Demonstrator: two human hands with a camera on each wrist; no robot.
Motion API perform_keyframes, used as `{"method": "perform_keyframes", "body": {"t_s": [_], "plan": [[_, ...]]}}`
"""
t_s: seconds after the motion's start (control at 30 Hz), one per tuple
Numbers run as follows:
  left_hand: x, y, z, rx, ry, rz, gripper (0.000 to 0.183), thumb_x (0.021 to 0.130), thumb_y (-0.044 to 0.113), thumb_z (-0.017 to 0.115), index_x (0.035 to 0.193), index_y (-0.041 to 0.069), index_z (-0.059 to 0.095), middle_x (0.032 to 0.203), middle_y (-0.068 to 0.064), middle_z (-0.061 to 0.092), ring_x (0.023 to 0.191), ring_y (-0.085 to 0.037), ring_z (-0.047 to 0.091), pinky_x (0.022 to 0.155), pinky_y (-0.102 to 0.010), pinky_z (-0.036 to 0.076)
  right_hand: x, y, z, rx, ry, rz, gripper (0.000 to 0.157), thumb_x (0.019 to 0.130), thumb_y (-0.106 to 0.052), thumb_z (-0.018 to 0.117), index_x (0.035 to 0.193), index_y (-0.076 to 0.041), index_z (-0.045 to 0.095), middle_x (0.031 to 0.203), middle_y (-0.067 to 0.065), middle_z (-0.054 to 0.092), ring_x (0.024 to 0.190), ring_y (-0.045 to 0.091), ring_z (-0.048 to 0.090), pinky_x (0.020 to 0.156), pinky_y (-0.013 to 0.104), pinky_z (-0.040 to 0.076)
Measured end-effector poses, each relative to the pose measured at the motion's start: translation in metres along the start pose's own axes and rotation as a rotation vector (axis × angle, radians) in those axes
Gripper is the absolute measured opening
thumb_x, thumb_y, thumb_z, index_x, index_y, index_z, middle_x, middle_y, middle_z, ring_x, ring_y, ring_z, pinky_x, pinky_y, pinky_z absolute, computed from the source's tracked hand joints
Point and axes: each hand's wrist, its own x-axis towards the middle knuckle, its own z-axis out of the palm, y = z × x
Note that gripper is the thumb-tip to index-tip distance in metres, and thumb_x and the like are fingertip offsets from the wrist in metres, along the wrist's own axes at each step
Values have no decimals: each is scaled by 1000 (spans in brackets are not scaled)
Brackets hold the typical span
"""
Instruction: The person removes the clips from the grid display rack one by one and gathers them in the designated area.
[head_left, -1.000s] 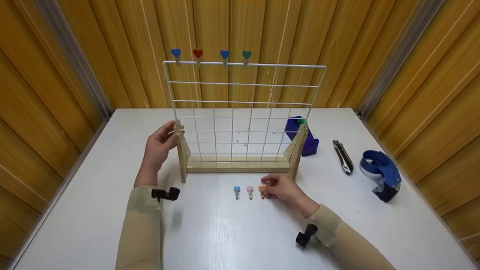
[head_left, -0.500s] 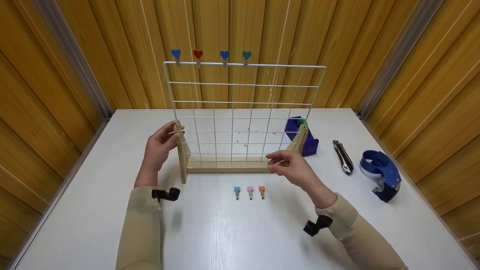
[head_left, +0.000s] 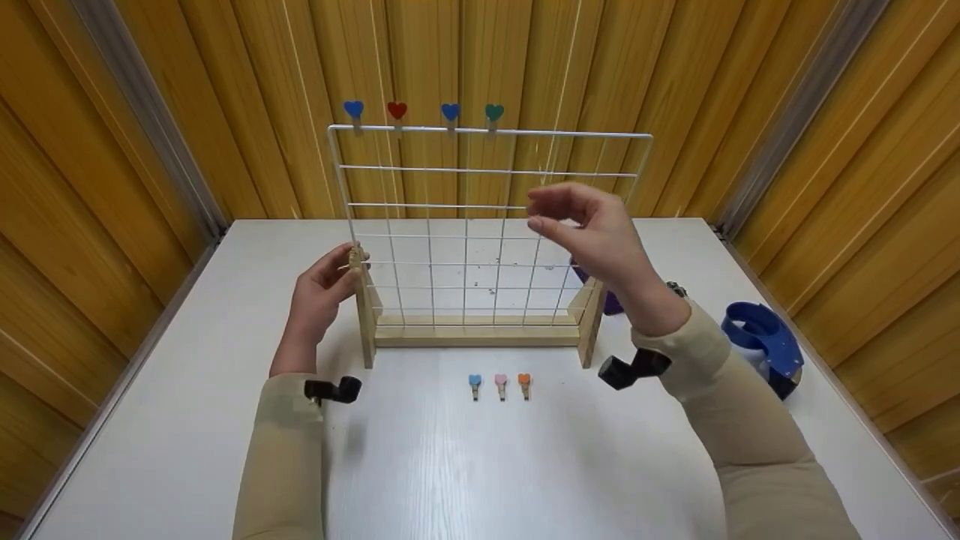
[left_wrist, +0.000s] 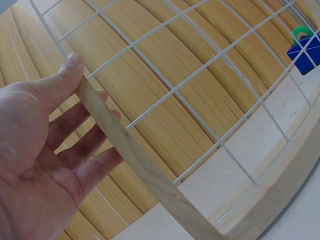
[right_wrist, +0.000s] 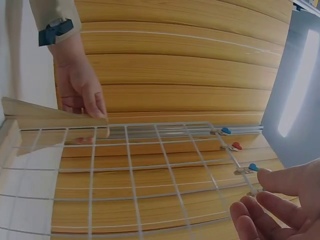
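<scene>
A white wire grid panel stands in a wooden stand. My left hand grips the top of the stand's left upright, thumb on one side and fingers behind. Along the panel's top bar sit heart clips: blue, red, blue and green. My right hand is raised before the panel's right half, thumb and forefinger apart, with nothing visible between them. In the right wrist view its fingers overlap the bar's clip end.
Light blue, pink and orange heart clips lie in a row before the stand. At the right are a blue tape dispenser and a purple one, partly behind the right arm, which also mostly hides a cutter.
My right hand has left the orange clip on the table and risen up and away to the panel's upper right. The left hand has stayed on the upright.
</scene>
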Motion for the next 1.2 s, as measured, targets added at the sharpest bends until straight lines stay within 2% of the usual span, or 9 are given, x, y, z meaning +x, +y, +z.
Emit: {"method": "perform_keyframes", "body": {"t_s": [0.17,0.3,0.47,0.53,0.63,0.73,0.9,1.03,1.2], "plan": [[0,0,0,2,4,-1,51,100,24,68,149,17,54,142,-7,61,122,-10,64,97,-22,58,34,-25,-1,55,94,-114,29,93,-4,73,121,2,70,108,9,74,98,11,69,88,23,58],[0,0,1,5,9,0,50,101,25,67,148,18,55,141,-7,62,122,-10,64,97,-21,58,59,-38,-1,15,138,-174,28,94,-4,73,121,2,70,112,13,73,101,12,68,91,23,59],[0,0,2,-6,5,3,49,101,23,67,149,18,55,142,-8,61,122,-11,64,97,-21,58,83,-46,-1,-100,85,-154,32,96,-8,72,127,0,68,124,14,70,112,15,65,99,26,57],[0,0,2,-6,2,4,50,101,22,67,149,17,55,142,-9,61,122,-11,64,97,-21,58,89,-46,0,-136,52,-123,32,97,-11,71,128,-1,68,126,15,71,110,16,66,96,23,57],[0,0,3,3,-2,2,51,101,23,66,150,15,53,143,-9,60,121,-9,64,97,-20,58,94,-46,2,-170,22,-73,29,99,-13,69,127,-3,71,123,16,73,97,12,67,84,17,55],[0,1,3,8,-2,0,53,101,23,67,151,13,52,143,-8,60,120,-7,64,97,-19,58,95,-44,3,-170,18,-60,25,99,-12,68,122,-4,74,119,16,75,88,10,67,76,15,54],[-1,1,3,-6,2,8,53,100,22,68,150,14,53,139,-6,62,118,-6,65,96,-19,58,92,-42,4,-103,33,-84,20,94,-7,74,113,-1,76,113,15,77,87,10,71,79,16,58],[-2,1,2,-14,5,17,52,100,22,68,150,13,54,135,-1,64,118,-6,66,96,-20,58,92,-40,8,-71,60,-100,15,90,-3,78,105,1,77,106,14,78,82,10,70,75,16,58],[-1,0,2,-22,5,25,53,100,22,69,149,13,54,132,3,65,117,-6,66,96,-21,59,91,-35,12,-76,104,-185,12,90,1,75,101,5,76,104,18,78,78,5,68,71,16,56]]}}
